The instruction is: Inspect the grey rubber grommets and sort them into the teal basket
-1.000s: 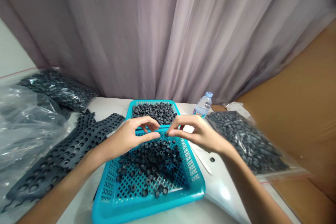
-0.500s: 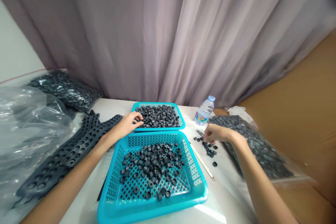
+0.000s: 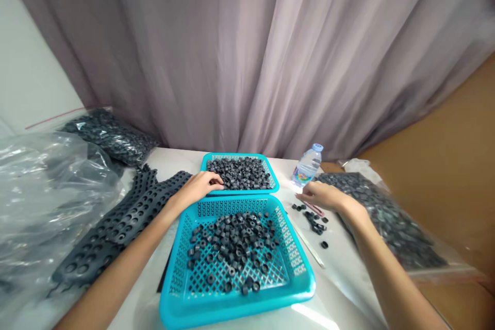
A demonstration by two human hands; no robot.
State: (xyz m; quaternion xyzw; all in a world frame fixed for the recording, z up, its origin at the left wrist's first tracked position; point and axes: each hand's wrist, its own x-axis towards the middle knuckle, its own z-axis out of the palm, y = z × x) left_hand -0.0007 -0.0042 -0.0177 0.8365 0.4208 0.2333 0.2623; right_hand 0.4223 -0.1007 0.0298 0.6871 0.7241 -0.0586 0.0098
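Observation:
My left hand (image 3: 204,184) is at the near left corner of the far turquoise basket (image 3: 204,163), its fingers curled in over small black cylindrical caps (image 3: 240,172). Whether a cap is pinched there is hidden. My right hand (image 3: 320,196) is closed, thumb and fingers together, above a slim tool with pink handles (image 3: 317,210). The hand covers the tool's middle, and I cannot make out what the fingers hold. Loose black pieces (image 3: 314,220) lie on the table below that hand. In front, a larger turquoise basket (image 3: 305,289) contains more black caps (image 3: 235,242).
A water bottle (image 3: 308,164) stands behind my right hand. Bags of black parts lie at right (image 3: 390,221) and back left (image 3: 112,136). Perforated black strips (image 3: 127,216) and clear plastic (image 3: 46,191) cover the left side. A thin pale stick (image 3: 311,247) lies beside the near basket.
My left fingers have curled in at the far basket. My right hand has risen from the loose black pieces towards the tool, uncovering its pink handles. The view has shifted slightly.

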